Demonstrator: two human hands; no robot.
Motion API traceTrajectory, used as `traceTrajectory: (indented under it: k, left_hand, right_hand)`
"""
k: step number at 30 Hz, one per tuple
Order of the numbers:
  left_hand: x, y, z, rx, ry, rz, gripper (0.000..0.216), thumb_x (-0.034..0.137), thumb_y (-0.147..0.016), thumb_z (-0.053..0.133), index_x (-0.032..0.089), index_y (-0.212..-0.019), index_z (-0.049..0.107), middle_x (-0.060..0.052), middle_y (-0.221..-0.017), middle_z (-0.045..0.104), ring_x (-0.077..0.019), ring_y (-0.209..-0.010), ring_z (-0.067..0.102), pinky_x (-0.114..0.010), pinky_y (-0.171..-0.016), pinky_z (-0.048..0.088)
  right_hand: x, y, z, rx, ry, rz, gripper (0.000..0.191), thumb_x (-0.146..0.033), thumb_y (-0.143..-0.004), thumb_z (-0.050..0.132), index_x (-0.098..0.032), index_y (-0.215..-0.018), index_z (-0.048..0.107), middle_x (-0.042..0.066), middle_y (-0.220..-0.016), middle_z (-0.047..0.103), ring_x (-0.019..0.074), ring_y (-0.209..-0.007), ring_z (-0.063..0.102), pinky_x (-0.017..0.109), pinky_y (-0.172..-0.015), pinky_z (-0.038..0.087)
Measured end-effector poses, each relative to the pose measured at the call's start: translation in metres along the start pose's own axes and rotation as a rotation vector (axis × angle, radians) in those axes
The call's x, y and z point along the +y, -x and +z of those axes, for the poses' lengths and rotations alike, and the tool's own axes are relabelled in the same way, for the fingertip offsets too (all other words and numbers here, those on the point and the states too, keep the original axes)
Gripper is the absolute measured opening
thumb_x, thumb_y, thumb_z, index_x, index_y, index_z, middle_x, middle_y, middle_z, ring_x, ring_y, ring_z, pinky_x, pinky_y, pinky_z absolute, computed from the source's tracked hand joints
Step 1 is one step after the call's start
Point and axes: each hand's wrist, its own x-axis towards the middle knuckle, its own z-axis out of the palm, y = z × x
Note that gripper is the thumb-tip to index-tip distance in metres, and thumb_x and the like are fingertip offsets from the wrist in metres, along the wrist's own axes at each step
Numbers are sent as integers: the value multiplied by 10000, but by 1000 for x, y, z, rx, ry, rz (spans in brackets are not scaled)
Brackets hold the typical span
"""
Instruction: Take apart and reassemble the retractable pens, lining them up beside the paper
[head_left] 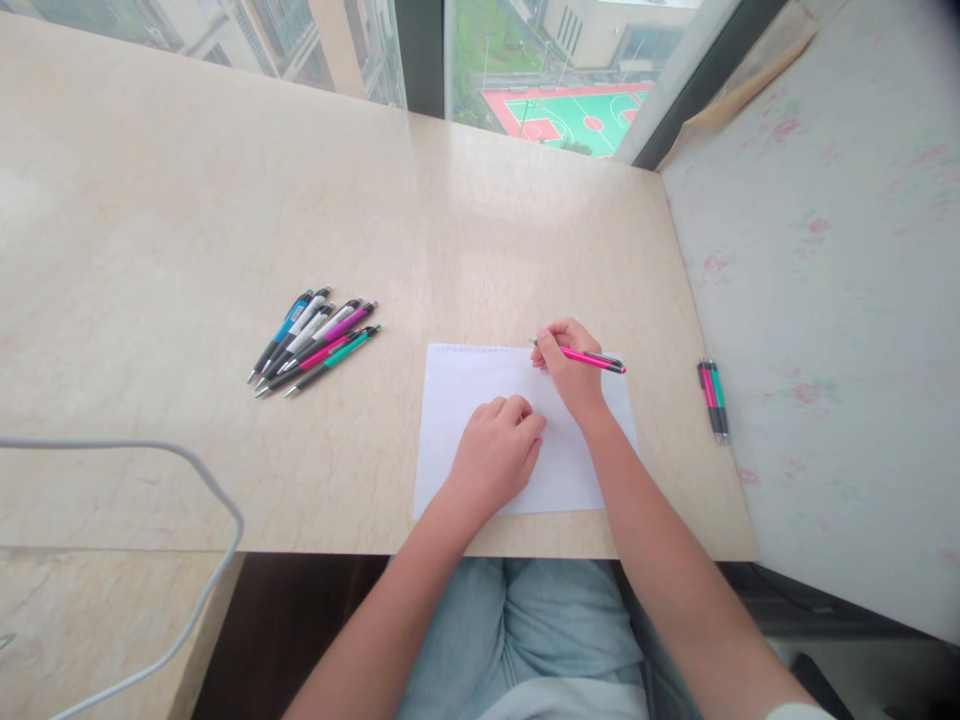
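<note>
My right hand (570, 365) is closed on a pink ballpoint pen (589, 358) with a black grip and clip. The pen's tip points left, close to the upper edge of a white sheet of paper (465, 420). A faint row of small marks runs along that upper edge. Lower down on the sheet rests my left hand (501, 450), its fingers curled into a loose fist; I see no object in it.
Several click pens (315, 345) in blue, white, purple, pink and green lie in a pile on the left of the stone-patterned ledge (187, 220). Two more pens (712, 400) lie by the flowered wall panel (817, 300). A grey cable (217, 490) curves across the lower left.
</note>
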Motion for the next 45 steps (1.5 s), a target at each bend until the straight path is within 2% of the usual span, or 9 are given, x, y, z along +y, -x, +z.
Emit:
traceTrajectory:
  k: [4, 7, 9, 16, 24, 30, 45]
  left_hand:
    - [3, -7, -7, -4, -88, -43, 126, 208, -883, 580, 201, -1007, 600, -126, -1206, 611, -269, -963, 583, -417, -790, 460]
    - [-1, -15, -10, -9, -113, -73, 247, 279, -861, 651, 184, -1078, 584, -183, -1418, 517, -326, -1029, 584, -459, -809, 458]
    - [-5, -19, -9, -27, -93, -70, 318, 311, -852, 675, 174, -1121, 574, -203, -1481, 471, -346, -1037, 590, -481, -826, 456]
    - [-10, -18, -6, -19, 11, -93, 331, 307, -846, 695, 190, -1133, 578, -192, -1508, 470, -347, -1091, 591, -488, -894, 441]
    - [-12, -17, -5, -36, -47, -81, 383, 350, -870, 668, 170, -1190, 560, -194, -1531, 447, -353, -1111, 586, -501, -901, 452]
    - [-9, -17, -7, -59, -114, -85, 380, 361, -896, 638, 170, -1212, 550, -160, -1543, 442, -320, -1111, 591, -474, -910, 473]
    - [-10, -16, -6, -53, -119, -86, 372, 368, -899, 631, 180, -1208, 544, -152, -1555, 427, -315, -1118, 589, -476, -924, 474]
  right_hand:
    - [4, 0, -1, 17, 118, -50, 328, -505, -868, 612, -217, -721, 558, -33, -569, 597, 115, -519, 546, 257, -532, 442]
    - [3, 0, -1, 54, 263, -132, 335, -459, -873, 605, -213, -651, 551, -36, -563, 555, 112, -534, 488, 265, -546, 392]
    - [1, 0, -1, 56, 306, -144, 330, -437, -873, 600, -212, -636, 549, -34, -570, 553, 115, -543, 475, 268, -551, 378]
    - [2, 0, 1, 47, 352, -142, 313, -395, -875, 595, -211, -625, 551, -29, -573, 565, 118, -540, 475, 274, -564, 374]
    - [1, 0, 3, 40, 363, -155, 326, -411, -887, 571, -215, -629, 533, -33, -558, 558, 118, -536, 481, 264, -563, 386]
    - [1, 0, 5, 59, 408, -193, 326, -384, -883, 560, -216, -613, 490, -42, -554, 533, 110, -526, 454, 253, -540, 364]
    - [3, -1, 4, 75, 367, -176, 317, -383, -890, 574, -213, -627, 528, -41, -567, 548, 113, -540, 479, 258, -564, 386]
